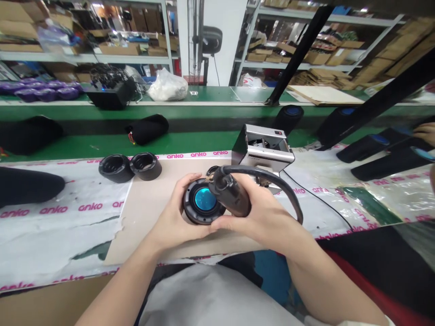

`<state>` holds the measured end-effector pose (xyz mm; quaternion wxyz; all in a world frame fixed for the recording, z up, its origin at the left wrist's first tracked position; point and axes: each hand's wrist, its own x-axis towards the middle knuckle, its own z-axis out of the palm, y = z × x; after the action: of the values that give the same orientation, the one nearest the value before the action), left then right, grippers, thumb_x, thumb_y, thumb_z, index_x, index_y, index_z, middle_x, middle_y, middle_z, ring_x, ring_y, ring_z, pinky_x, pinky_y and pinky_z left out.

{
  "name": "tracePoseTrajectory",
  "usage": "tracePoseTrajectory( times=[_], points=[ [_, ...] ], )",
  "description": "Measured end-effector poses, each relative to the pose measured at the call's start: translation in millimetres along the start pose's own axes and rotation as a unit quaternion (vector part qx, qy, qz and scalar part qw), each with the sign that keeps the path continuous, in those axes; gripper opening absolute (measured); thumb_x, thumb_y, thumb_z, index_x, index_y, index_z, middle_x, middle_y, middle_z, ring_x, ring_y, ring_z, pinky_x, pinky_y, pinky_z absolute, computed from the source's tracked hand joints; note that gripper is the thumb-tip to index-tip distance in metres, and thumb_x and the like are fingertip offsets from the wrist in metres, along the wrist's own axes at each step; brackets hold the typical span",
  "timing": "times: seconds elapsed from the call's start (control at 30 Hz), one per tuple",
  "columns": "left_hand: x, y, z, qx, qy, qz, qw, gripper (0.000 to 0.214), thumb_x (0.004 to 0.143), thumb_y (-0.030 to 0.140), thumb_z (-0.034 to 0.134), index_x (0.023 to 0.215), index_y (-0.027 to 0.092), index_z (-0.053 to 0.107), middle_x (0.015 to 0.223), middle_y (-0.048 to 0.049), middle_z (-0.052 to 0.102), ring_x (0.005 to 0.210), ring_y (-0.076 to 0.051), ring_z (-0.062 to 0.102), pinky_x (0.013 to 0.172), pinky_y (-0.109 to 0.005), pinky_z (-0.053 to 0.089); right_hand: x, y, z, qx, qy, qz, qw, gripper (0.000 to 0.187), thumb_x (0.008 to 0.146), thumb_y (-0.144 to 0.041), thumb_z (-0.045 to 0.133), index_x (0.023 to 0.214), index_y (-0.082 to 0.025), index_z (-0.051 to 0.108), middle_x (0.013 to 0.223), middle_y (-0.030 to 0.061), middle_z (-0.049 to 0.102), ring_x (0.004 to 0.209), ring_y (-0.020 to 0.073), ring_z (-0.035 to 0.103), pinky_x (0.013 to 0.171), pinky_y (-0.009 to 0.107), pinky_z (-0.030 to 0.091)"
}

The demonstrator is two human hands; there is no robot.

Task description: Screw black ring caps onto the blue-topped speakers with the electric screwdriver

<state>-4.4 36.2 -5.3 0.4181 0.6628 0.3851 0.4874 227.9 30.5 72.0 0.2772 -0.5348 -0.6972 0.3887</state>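
On the green bench (pixel 200 136), printed white sheeting (pixel 68 233) lies under a beige board (pixel 142 206), with a silver-and-black box (pixel 268 152) near the board's far right corner and two black rings (pixel 150 172) just beside each other at its far left. Above the board, the right hand (pixel 260 209) is wrapped round a dark corded tool (pixel 236 198), thumb at the round black part (pixel 200 216), which the left hand (pixel 175 222) clasps between curved fingers and thumb, a blue disc (pixel 205 198) in its middle.
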Motion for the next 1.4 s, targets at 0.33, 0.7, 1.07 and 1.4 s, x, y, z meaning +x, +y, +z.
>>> tracePoseTrajectory(
  times=[0.33,0.7,1.07,1.4],
  points=[
    [-1.5,-2.4,-0.7,-0.002,-0.013,-0.009,1.0,0.101,0.068,0.038,0.106,0.153,0.033,0.052,0.156,-0.0119,0.062,0.148,-0.038,0.062,0.125,-0.056,0.054,3.9,-18.6,-15.1,-0.1,-0.037,-0.006,0.994,0.064,0.077,-0.041,0.096,0.134,-0.038,0.068,0.128,0.0007,0.076,0.102,0.0255,0.075,0.068,0.032,0.055],
    [-2.5,-7.4,0.5,-0.103,-0.002,-0.066,0.993,0.083,0.077,0.064,0.094,0.145,0.03,0.061,0.143,-0.0115,0.073,0.132,-0.038,0.073,0.109,-0.052,0.065,6.4,-21.6,-11.2,-0.079,-0.061,-0.016,0.995,0.058,0.082,-0.038,0.091,0.134,-0.037,0.065,0.126,0.0003,0.076,0.102,0.0243,0.075,0.07,0.031,0.052],
    [3.0,-4.8,0.3,-0.034,0.021,-0.018,0.999,0.094,0.067,0.056,0.103,0.144,0.025,0.059,0.148,-0.0171,0.069,0.135,-0.038,0.071,0.112,-0.048,0.059,8.1,2.7,-41.6,0.232,0.15,-0.013,0.961,0.049,0.071,-0.032,0.1,0.112,-0.024,0.075,0.122,0.005,0.079,0.067,0.0145,0.065,0.058,0.033,0.055],
    [22.2,-7.4,31.6,0.007,-0.015,0.021,1.0,0.089,0.071,0.053,0.101,0.145,0.026,0.06,0.146,-0.0133,0.069,0.136,-0.037,0.069,0.117,-0.048,0.055,11.8,11.0,-92.2,0.381,0.395,-0.221,0.806,0.047,0.088,-0.067,0.086,0.092,-0.031,0.056,0.065,-0.0069,0.059,0.054,0.015,0.058,0.055,0.032,0.052]
  ],
)
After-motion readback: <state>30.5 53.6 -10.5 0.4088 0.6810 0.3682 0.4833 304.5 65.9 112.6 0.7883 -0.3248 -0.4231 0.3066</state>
